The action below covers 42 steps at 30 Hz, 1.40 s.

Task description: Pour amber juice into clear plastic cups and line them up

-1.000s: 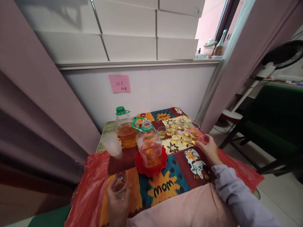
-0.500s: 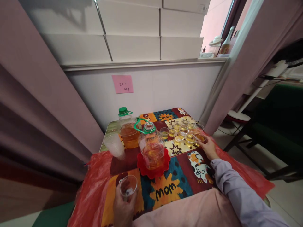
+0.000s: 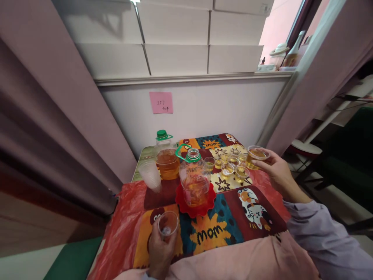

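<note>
My left hand (image 3: pixel 162 251) is closed around a clear plastic cup (image 3: pixel 168 224) near the front of the table; no amber liquid shows in it. At the right, my right hand (image 3: pixel 276 171) grips a plastic cup of amber liquid (image 3: pixel 256 156), raised beside the others. Several small cups with yellow liquid (image 3: pixel 227 170) stand grouped on the mat. An uncapped clear jug (image 3: pixel 194 179) with a green handle, partly filled, sits on a red scalloped dish (image 3: pixel 196 212). Behind it to the left is a fuller jug (image 3: pixel 168 163) with a green cap.
A stack of nested plastic cups (image 3: pixel 150 175) leans at the table's left. A patterned mat (image 3: pixel 210 233) and red plastic sheet (image 3: pixel 116 225) cover the table. Behind stands a white wall with a pink note (image 3: pixel 161 102). Curtains flank both sides.
My right hand has lifted a cup of amber liquid out of the group, up and to the right. My left hand still holds its cup. The view has shifted slightly.
</note>
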Motion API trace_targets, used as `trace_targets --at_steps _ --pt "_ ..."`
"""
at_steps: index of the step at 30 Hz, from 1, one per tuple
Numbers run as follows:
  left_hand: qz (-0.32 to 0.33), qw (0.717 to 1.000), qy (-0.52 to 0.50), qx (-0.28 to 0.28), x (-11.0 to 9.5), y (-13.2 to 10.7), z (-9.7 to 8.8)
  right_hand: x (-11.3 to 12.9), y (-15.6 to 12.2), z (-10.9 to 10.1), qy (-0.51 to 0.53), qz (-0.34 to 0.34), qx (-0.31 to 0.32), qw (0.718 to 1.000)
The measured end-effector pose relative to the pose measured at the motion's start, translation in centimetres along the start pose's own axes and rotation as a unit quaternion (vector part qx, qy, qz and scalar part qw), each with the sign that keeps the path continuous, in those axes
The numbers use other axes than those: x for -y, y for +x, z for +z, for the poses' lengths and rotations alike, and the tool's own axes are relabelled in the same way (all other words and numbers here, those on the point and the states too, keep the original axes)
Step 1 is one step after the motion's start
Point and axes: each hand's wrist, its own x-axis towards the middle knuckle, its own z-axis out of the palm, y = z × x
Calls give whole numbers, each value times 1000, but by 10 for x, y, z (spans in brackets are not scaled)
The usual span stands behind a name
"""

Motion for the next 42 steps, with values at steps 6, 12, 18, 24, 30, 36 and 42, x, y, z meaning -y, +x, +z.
trace_targets --at_steps 6,12,18,24,30,36,42 --pt "19 1000 -2 -13 0 -4 -2 86 4 72 47 2 168 985" --pt "20 1000 -19 12 -2 -7 -2 116 10 120 48 -40 262 963" --pt "16 1000 -25 6 -6 -7 -2 113 15 140 31 -34 296 954" --pt "-1 1000 -23 12 -5 -8 -2 106 21 146 2 -40 302 953" --pt "-1 1000 -25 15 -3 -8 -2 94 28 146 -18 -72 292 953" --pt "8 1000 -26 8 -2 -7 -2 90 33 143 -43 -109 280 953" --pt "-5 999 -33 17 0 -9 -1 102 31 143 -170 -172 234 942"
